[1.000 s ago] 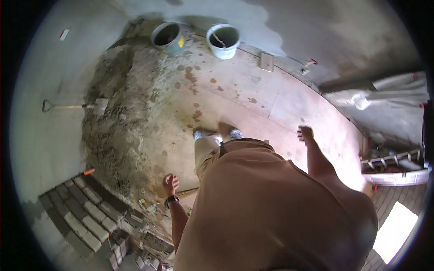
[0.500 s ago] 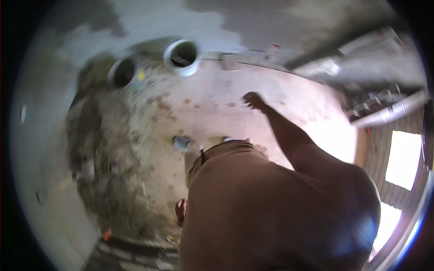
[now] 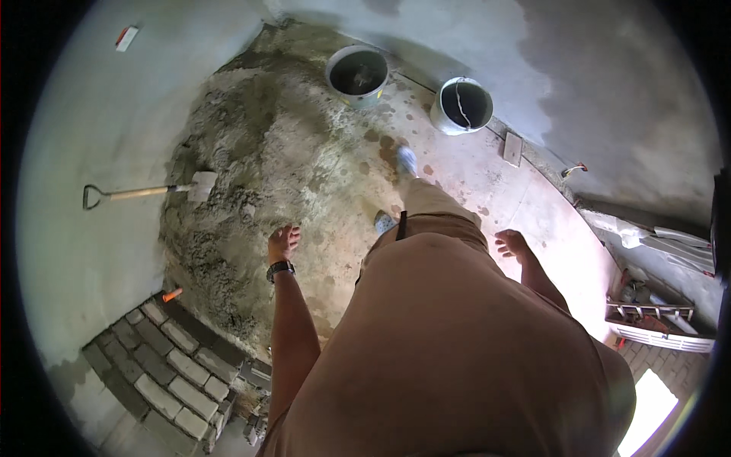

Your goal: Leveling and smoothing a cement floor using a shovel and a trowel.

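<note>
The fingers on the left hand are loose and softly bent, with nothing in them. There is a dark watch on that wrist. The right hand is loose too, with its fingers a bit bent and a bit apart, and it holds nothing. It hangs over the pale floor.

The big grey heap is the thing nearest the left hand. It looks lumpy, and it lies on the floor by the left wall. A shovel has its flat blade on the heap, and its wooden handle points left.

A grey bucket stands next to the heap on the far side, near the back wall. A white bucket with a thin handle across its top is to its right, a little apart. A small flat board is by the back wall, right of the white bucket. Rows of grey blocks are at the lower left, with a small orange thing just beside them.
</note>
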Tool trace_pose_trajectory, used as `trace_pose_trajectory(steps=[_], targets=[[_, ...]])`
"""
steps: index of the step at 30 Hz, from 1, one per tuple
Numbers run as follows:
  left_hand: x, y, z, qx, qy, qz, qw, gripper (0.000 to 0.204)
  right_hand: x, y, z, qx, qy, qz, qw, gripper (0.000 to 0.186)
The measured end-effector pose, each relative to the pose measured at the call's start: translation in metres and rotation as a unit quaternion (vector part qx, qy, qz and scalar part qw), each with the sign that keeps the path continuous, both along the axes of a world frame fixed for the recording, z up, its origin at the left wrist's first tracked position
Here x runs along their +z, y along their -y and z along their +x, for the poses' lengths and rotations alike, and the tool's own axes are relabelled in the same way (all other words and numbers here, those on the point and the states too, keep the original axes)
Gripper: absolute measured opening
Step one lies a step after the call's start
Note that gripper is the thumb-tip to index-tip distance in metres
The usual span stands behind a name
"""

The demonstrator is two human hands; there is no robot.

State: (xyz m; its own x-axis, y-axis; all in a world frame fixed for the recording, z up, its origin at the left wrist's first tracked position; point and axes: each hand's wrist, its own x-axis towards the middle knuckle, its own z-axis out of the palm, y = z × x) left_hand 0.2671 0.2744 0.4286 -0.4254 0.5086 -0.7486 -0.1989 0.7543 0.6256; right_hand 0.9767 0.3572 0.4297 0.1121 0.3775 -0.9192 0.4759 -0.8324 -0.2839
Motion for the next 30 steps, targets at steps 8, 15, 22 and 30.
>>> trace_pose_trajectory(steps=[8,15,22,30], targets=[[-0.023,-0.055,-0.021,-0.191,-0.073,-0.025,0.978,0.045,-0.074,-0.182,-0.024,-0.070,-0.016,-0.046,0.996,0.028],[0.047,-0.032,-0.064,0.114,-0.028,-0.167,0.979,0.045,-0.052,-0.570,-0.209,0.310,0.099,0.206,0.923,0.022],[0.085,-0.109,-0.074,0.163,-0.036,-0.112,0.980,0.048,0.094,-0.730,-0.380,0.290,-0.127,0.475,0.821,0.036],[0.046,-0.199,-0.070,-0.041,-0.052,-0.023,0.998,0.044,0.014,-0.590,-0.181,0.376,0.101,0.159,0.908,0.048]])
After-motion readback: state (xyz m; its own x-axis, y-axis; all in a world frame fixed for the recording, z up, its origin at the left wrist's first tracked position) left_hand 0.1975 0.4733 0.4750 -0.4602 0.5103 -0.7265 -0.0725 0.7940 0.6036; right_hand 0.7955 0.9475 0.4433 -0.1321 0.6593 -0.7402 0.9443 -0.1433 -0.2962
